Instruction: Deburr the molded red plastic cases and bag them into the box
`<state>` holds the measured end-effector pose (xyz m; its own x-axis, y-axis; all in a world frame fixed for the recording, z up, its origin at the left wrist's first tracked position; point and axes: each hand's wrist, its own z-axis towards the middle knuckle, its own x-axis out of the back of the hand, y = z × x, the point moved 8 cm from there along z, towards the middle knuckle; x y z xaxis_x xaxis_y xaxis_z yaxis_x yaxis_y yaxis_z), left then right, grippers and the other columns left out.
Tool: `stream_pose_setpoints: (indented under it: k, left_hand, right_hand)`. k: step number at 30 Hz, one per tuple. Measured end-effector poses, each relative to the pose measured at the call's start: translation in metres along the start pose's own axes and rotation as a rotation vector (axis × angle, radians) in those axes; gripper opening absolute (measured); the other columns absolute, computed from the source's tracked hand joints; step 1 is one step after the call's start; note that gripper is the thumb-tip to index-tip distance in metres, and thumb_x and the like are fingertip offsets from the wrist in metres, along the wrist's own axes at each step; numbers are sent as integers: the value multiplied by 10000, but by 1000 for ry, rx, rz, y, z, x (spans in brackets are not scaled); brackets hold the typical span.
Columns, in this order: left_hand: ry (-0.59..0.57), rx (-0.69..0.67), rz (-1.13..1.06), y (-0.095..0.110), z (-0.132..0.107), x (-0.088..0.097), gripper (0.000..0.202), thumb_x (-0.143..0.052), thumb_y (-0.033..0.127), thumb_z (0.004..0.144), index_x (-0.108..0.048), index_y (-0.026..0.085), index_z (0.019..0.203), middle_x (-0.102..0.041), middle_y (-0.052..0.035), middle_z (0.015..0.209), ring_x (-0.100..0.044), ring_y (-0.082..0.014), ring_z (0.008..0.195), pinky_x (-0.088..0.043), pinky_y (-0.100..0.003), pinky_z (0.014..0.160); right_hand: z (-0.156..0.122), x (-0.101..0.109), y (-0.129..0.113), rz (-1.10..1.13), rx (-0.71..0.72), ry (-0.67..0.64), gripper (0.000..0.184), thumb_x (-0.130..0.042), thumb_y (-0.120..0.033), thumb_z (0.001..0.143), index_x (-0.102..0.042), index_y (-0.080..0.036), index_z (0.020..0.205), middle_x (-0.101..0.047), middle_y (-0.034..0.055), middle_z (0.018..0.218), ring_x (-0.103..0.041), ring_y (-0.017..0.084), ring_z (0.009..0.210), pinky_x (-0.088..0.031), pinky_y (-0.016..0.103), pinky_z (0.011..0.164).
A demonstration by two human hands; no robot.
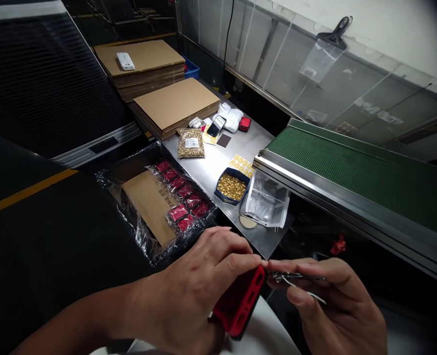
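1. In the head view, your left hand (200, 291) is closed around a red and black case (240, 305), near and low in the scene, with thumb and forefinger pinched at its top corner.
2. Your right hand (337, 305) is just right of it, fingers curled and pinching a thin metal wire piece (296, 281) whose tip meets the case's top corner.
3. Farther off, on the steel table (218, 162), a blue tray (232, 186) holds a heap of small gold-coloured parts.
4. Just right of the tray is a clear plastic bin (266, 199) with clear bags inside.
5. Left of the tray, a black box lined with clear film (155, 207) holds a row of red packets (181, 195) in plastic along its right side, and a brown cardboard sheet (150, 204) beside them.
6. At the far end of the table lies a sealed clear bag (191, 143) full of the same gold parts, with a white label on it.
7. Beyond that are two stacks of flat cardboard (176, 106), and the farther stack has a white remote (126, 61) on top.
8. To the right runs a green conveyor belt (355, 167).
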<state>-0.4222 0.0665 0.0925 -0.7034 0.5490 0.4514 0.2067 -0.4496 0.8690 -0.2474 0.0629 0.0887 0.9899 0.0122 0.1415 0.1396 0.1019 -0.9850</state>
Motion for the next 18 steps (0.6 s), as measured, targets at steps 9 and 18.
stream_pose_setpoints:
  k: [9,18]
  left_hand:
    - [27,-6,22,-1,1,0,800,-661,52,630,-398,68,1385,-421,-149,1284,-392,-254,1252,-285,-434,1198]
    - [98,2,-71,-2,-1,-1,806,-693,43,654,-378,145,1389,-424,-126,1326,-414,-231,1278,-391,-336,1120]
  right_hand:
    - [0,-1,6,41,-32,-4,202,-719,-199,868,-585,-228,1015,-744,71,970,-737,205,826,-644,246,726]
    - [2,5,45,306,-296,257,237,-699,-373,883,-585,-191,984,-731,127,1002,-734,231,762,-632,300,652]
